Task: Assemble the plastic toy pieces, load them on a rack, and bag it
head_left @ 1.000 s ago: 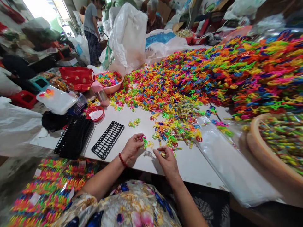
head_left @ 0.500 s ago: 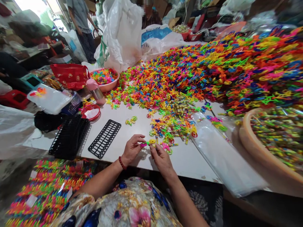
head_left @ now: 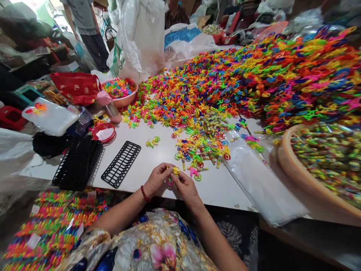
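My left hand (head_left: 155, 180), with a dark red bead bracelet at the wrist, is closed in a pinch over the front of the white table (head_left: 163, 156). My right hand (head_left: 186, 188) is closed too, its fingertips meeting the left ones. Between them is a small plastic toy bicycle (head_left: 176, 170), showing a yellow wheel and a pink-and-green one below; the fingers cover the rest. Just past my right hand lies a loose group of colourful toy bicycles (head_left: 194, 150) with small patterned tubes. A yellow-green toy bicycle (head_left: 153, 142) lies apart, farther back.
A black slotted plastic rack (head_left: 121, 164) lies left of my hands, beside a stack of black racks (head_left: 76, 163). Clear plastic bags (head_left: 262, 180) and a large tub (head_left: 284, 150) stand right. A big toy heap (head_left: 239, 79) covers the back. A person (head_left: 81, 22) stands far left.
My hands have come closer together, and the toy pieces between them have turned, with the yellow wheel now on top. The whole view has shifted slightly.
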`<state>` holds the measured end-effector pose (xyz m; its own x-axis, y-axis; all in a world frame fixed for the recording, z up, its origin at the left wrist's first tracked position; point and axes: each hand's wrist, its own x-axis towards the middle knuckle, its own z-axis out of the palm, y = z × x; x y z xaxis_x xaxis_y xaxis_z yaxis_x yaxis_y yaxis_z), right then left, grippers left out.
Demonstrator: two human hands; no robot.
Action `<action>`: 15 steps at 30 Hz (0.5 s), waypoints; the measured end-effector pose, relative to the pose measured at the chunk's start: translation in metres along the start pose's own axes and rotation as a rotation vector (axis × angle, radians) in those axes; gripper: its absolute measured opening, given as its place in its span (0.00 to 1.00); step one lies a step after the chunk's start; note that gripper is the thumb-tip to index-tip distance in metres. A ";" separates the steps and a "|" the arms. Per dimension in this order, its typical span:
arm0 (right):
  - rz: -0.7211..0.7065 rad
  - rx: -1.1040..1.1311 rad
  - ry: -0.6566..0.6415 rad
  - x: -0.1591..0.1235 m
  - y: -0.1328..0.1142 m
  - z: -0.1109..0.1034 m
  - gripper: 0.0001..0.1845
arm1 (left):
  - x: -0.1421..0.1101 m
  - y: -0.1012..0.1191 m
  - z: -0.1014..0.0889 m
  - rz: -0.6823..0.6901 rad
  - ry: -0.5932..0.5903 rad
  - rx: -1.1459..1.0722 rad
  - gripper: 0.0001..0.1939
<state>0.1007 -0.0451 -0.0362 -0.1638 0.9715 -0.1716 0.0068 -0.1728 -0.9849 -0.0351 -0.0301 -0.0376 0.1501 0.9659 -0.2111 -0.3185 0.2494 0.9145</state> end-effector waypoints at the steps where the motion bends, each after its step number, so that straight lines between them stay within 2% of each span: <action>1: -0.019 -0.032 0.009 -0.001 0.000 0.000 0.21 | 0.001 -0.001 0.001 0.008 0.026 -0.005 0.17; 6: -0.069 -0.247 0.090 -0.004 -0.005 -0.005 0.20 | 0.006 -0.002 0.004 0.034 0.251 0.040 0.21; 10: -0.183 -0.260 0.100 -0.003 -0.005 -0.005 0.18 | 0.005 0.001 0.006 -0.009 0.235 0.060 0.23; 15: -0.155 -0.234 0.131 -0.002 -0.002 -0.005 0.16 | 0.004 -0.001 0.007 -0.012 0.194 0.071 0.24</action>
<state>0.1057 -0.0465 -0.0343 -0.0519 0.9986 -0.0051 0.2208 0.0064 -0.9753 -0.0272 -0.0266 -0.0371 -0.0323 0.9599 -0.2785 -0.2501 0.2620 0.9321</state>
